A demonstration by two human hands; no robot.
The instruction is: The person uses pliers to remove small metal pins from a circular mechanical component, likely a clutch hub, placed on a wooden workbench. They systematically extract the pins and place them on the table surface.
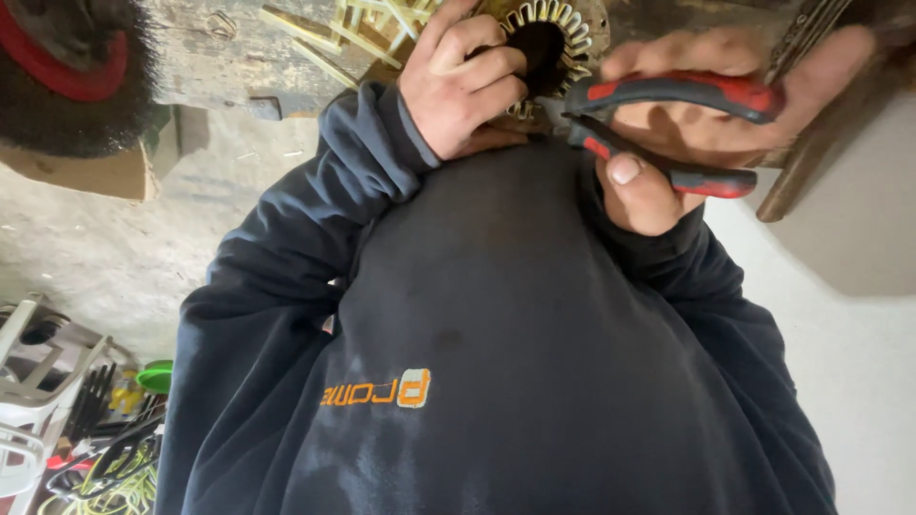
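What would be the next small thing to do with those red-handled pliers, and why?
Probably squeeze the pliers and ease one pale strip out of the ring of slots. The right hand holds the handles spread, with the tip right at the ring's edge, while the left hand steadies the part; loose strips lie beside it.

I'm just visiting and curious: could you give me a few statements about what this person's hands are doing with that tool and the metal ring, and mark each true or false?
1. The right hand holds pliers with red and grey handles. True.
2. The left hand is open and flat on the floor. False: it is curled against the slotted metal ring.
3. The pliers' tip points toward the ring. True.
4. The person wears a white sweater. False: the sweater is dark.
5. Pale sticks lie on the worn bench. True.
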